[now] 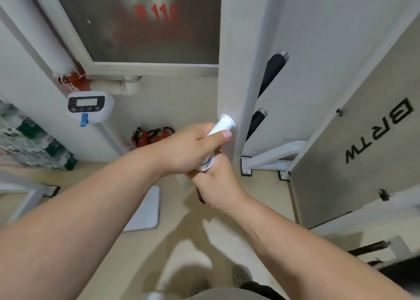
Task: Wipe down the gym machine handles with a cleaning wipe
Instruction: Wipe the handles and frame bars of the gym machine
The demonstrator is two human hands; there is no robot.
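The left hand (pixel 189 148) wraps its fingers tight around a white handle (pixel 221 124) in front of the white machine post (pixel 229 72). Just below, the right hand (pixel 216 182) is curled closed around the bar's lower part, with a bit of white wipe (pixel 204 166) showing between the hands. Two black grips (pixel 271 72) jut out right of the post. Red fire extinguishers (pixel 151 136) stand far left on the floor.
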